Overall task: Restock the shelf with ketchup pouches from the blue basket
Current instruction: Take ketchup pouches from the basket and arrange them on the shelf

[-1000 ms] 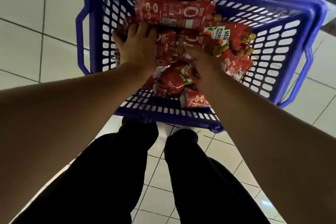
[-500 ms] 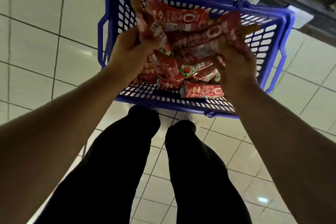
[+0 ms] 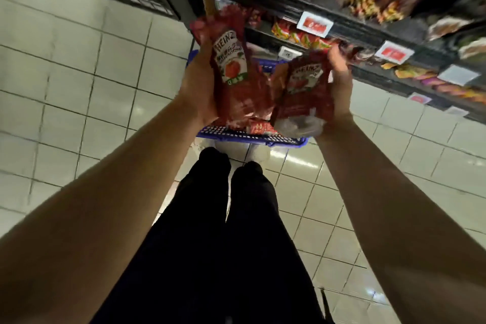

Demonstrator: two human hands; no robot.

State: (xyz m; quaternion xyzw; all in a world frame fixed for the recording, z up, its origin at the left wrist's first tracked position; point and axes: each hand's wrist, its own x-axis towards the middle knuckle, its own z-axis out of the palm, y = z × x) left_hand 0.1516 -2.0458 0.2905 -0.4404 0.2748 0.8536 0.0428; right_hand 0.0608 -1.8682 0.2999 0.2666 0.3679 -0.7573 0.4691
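Mid-carry: left hand and right hand each gripping ketchup pouches; next, placing onto shelf just beyond.

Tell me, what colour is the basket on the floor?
Blue; the head view shows the basket's near rim below the held pouches.
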